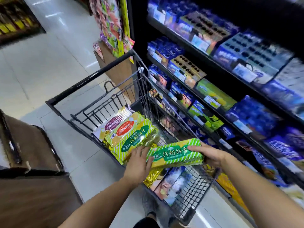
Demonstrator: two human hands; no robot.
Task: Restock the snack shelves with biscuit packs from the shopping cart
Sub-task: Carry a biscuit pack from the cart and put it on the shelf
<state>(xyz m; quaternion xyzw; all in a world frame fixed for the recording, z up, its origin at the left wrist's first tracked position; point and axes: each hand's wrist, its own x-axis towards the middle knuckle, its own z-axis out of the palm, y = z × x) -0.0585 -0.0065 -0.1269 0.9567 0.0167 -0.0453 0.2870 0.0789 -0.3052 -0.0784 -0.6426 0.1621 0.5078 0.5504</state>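
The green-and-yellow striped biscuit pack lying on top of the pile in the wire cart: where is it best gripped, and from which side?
Probably its near short end, from above on the person's side: the green-and-yellow striped biscuit pack lies long, flat and face up, that end beside the left hand. The right hand grips a matching pack.

Forearms showing bare down to left hand (pixel 139 162) and right hand (pixel 212 156), grey mesh shoe (pixel 148 203) showing below left hand, dark clothing (pixel 146 223) under it.
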